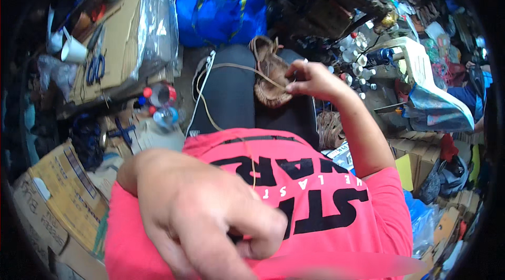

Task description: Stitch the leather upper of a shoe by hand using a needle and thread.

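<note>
A worn brown leather shoe (273, 81) rests across my dark-trousered thighs. My right hand (310, 81) is at its right side, thumb and fingers closed on a thin tan cord (230, 65). From there the cord loops left over my legs and comes back across my pink shirt toward my left hand. Raised close in front of my chest, my left hand (210, 217) is large in the picture, its fingers curled. The cord passes out of sight behind these fingers and seems to be held there. The cord's end is hidden.
A blue bag (223, 9) stands beyond my knees. To the left lie cardboard (118, 43), blue-handled scissors (96, 68), a white cup (73, 48) and plastic bottles (164, 96). On the right are several small bottles (363, 62) and a white plastic chair (415, 64).
</note>
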Motion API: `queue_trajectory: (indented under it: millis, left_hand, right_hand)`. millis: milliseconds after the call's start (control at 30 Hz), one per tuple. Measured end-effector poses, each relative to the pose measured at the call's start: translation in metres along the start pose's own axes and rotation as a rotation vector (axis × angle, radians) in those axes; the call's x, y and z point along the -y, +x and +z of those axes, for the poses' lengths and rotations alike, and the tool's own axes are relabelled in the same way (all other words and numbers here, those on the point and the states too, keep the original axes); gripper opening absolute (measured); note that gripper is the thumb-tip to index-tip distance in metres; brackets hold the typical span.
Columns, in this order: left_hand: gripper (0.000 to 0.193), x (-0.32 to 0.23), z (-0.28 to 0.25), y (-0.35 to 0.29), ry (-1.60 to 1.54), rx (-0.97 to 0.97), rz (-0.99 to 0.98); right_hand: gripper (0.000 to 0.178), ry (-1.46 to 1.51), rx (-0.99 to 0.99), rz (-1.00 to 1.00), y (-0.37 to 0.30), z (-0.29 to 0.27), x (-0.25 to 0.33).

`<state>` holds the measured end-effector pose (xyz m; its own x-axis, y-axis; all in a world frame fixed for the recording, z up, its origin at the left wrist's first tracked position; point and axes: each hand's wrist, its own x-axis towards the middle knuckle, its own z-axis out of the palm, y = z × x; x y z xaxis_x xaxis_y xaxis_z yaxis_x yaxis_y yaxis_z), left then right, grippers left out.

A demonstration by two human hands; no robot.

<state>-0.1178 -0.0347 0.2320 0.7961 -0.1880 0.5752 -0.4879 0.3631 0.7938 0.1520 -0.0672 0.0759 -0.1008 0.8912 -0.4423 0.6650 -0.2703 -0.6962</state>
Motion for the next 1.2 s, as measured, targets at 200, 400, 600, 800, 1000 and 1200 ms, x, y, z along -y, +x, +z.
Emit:
queue_trajectory:
  millis: [200, 400, 600, 800, 1000, 1200]
  left_hand:
    - [0.029, 0.026, 0.01, 0.01, 0.114, 0.015, 0.372]
    - [0.03, 0.033, 0.02, 0.003, 0.197, -0.119, 0.362]
    - [0.019, 0.028, 0.009, -0.007, 0.015, 0.066, 0.186]
    - [0.028, 0.035, 0.013, 0.004, 0.09, -0.088, 0.334]
    - [0.029, 0.026, -0.019, -0.013, 0.218, 0.097, 0.036]
    - [0.025, 0.091, -0.087, -0.062, 0.93, -0.604, -0.535]
  right_hand:
    - [0.026, 0.13, -0.064, -0.045, -0.01, 0.018, -0.01]
    - [0.032, 0.054, -0.206, -0.054, -0.019, 0.02, -0.005]
    - [0.033, -0.132, -0.191, -0.03, -0.032, 0.019, 0.003]
    - [0.029, -0.07, -0.033, 0.017, -0.031, 0.02, -0.002]
    - [0.03, 0.056, -0.023, -0.062, -0.041, 0.027, -0.017]
    - [0.029, 0.023, -0.145, -0.067, -0.08, 0.025, -0.018]
